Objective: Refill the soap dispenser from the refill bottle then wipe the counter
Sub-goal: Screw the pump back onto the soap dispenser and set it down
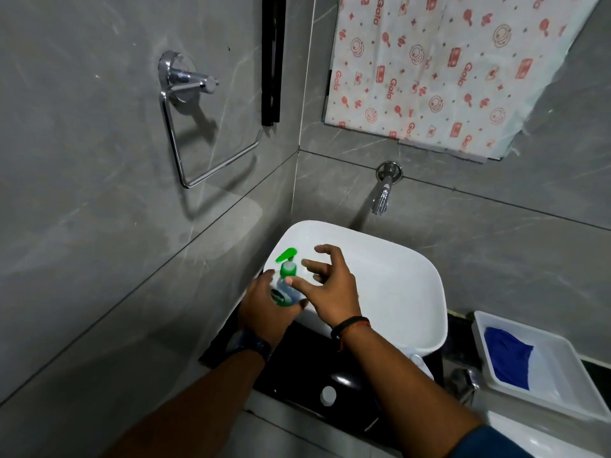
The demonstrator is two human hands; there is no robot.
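Soap dispenser, a small clear bottle with a green pump head and a green label, stood tilted at the near left corner of the white basin, gripped around its lower body by the left hand, whose fingers were closed round it. The right hand hovered just beside the pump, fingers spread and loose, holding nothing; its thumb tip lay against the bottle's shoulder, while the other fingers reached over the bowl. A dark band with an orange thread circled the right wrist, and a dark strap sat on the left one.

Below the hands ran the black counter, glossy, with a small white round cap lying on it near the front edge. To the right a white tray held a blue cloth, bunched toward its left side, well apart from the hands. A chrome tap jutted from the grey tiled wall above the basin, and a chrome towel ring hung on the left wall. A white sheet with a red print covered the upper right. I could not tell which item, if any, was the refill bottle
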